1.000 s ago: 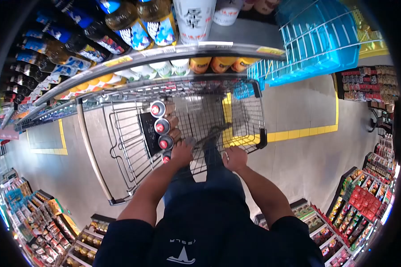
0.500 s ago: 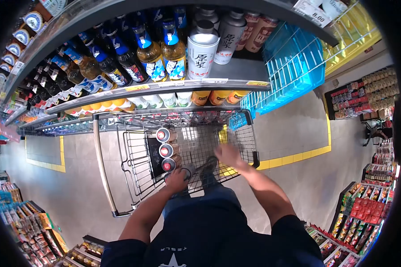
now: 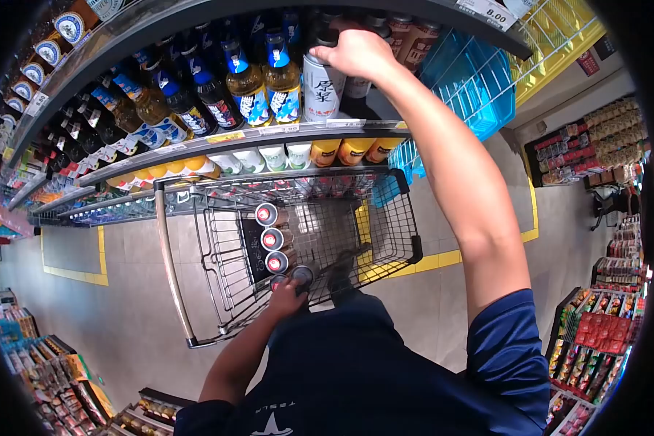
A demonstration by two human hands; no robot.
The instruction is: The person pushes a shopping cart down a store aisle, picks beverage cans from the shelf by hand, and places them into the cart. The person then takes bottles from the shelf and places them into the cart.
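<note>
My right hand (image 3: 360, 52) reaches to the shelf and closes around the top of a silver can (image 3: 323, 91) with black Chinese characters, standing upright there. Similar cans stand behind it, partly hidden by the hand. Down in the black wire shopping cart (image 3: 392, 251), my left hand (image 3: 288, 296) has its fingers wrapped against a dark-rimmed can (image 3: 303, 275) near the cart's near side. A row of cans with red-centred ends (image 3: 272, 238) lines the handle end of the cart; the nearest is partly covered by my left hand.
Glass bottles with blue labels (image 3: 248, 94) stand left of the silver can. Orange and white containers (image 3: 352, 151) fill the shelf below. A blue wire basket rack (image 3: 465, 87) hangs to the right. The cart's handle (image 3: 168, 261) is at left; snack shelves (image 3: 596, 334) stand at right.
My right hand has moved from above the cart up to the shelf and taken hold of the silver can's top. My left hand stays at the cans in the cart.
</note>
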